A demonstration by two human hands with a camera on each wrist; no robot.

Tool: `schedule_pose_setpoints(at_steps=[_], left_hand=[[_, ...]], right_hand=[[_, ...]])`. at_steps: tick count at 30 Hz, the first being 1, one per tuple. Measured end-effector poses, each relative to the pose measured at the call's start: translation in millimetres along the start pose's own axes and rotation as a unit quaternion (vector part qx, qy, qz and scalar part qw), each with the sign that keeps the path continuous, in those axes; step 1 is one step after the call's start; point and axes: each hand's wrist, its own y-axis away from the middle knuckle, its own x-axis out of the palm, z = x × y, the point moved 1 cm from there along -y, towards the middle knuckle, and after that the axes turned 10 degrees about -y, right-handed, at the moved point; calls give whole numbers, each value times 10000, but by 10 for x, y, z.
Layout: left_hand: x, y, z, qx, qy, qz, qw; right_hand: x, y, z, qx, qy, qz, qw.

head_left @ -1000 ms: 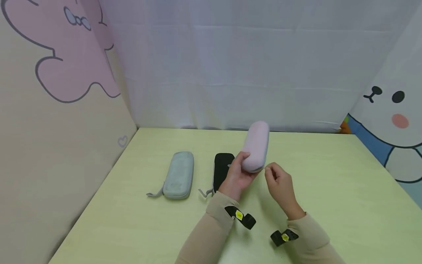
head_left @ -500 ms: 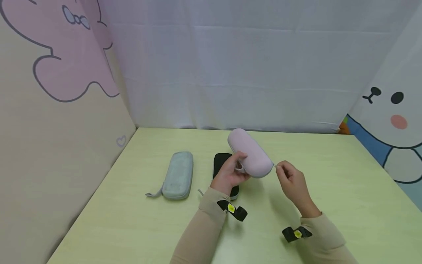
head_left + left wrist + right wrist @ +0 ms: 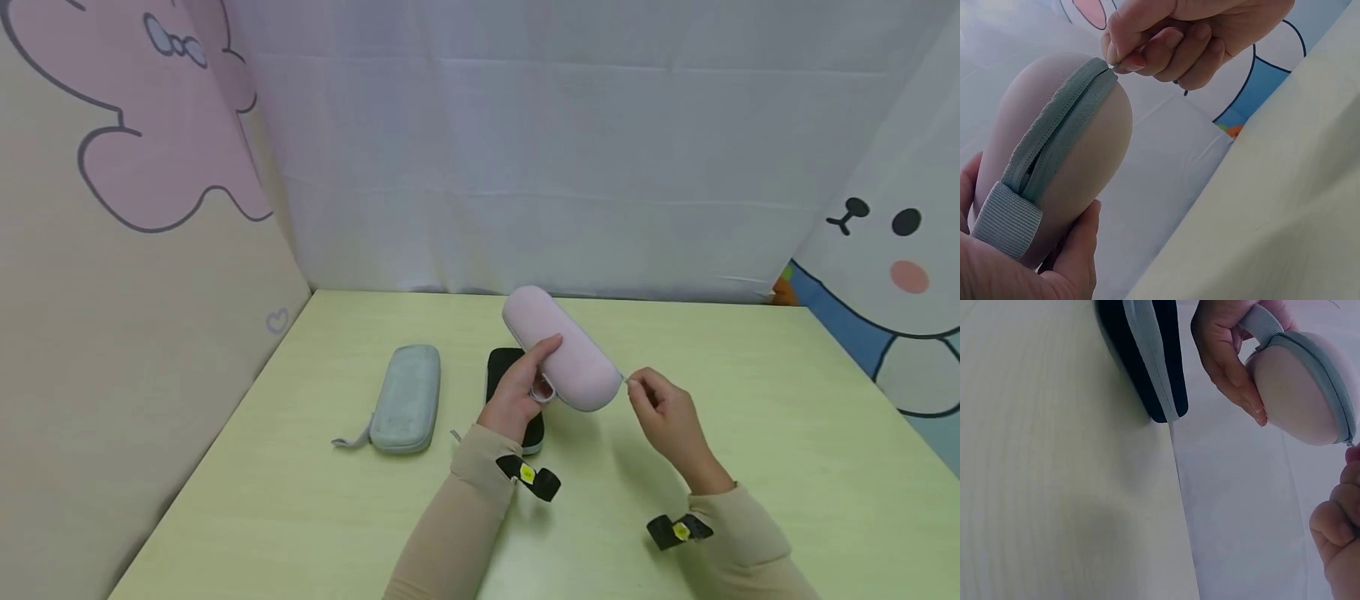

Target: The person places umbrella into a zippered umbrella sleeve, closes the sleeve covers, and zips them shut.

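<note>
A pale pink zippered hard case (image 3: 562,350) is held above the table by my left hand (image 3: 517,392), thumb on top and fingers underneath. Its grey-green zipper (image 3: 1063,128) and a woven strap loop (image 3: 1009,219) face the left wrist camera. A narrow gap shows between the zipper tapes near the loop. At the case's right end my right hand (image 3: 663,417) pinches the small zipper pull with thumb and forefinger, the other fingers curled. In the right wrist view the pull meets my fingertips beneath the case (image 3: 1300,394).
On the yellow-green table (image 3: 300,517) lie a grey-green zippered case (image 3: 407,400) with a strap at the left and a black case (image 3: 534,433), partly hidden behind my left hand. A white cloth backdrop (image 3: 525,167) hangs behind the table.
My left hand has turned the pink case from nearly upright to slanting, its far end swinging left. My right hand has moved right, pinching the zipper pull. The other cases have stayed put.
</note>
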Motion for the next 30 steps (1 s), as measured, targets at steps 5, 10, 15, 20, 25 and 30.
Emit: schedule_pose_setpoints(at_steps=[5, 10, 15, 20, 25, 30], left_hand=[[12, 1, -1, 266, 41, -220, 9994], [21, -6, 10, 361, 178, -337, 9986], [40, -3, 9, 460, 433, -382, 9973], [59, 9, 7, 529, 637, -479, 9954], [85, 17, 21, 577, 756, -553, 9939], [121, 30, 36, 668, 920, -658, 9913]], right_hand=[[19, 17, -7, 80, -49, 65, 9999], [32, 31, -3, 239, -69, 52, 9997], [52, 38, 1, 339, -113, 52, 9993], [76, 40, -1, 372, -127, -20, 9992], [88, 40, -6, 425, -176, -108, 9989], [101, 29, -12, 428, -152, -224, 9987]])
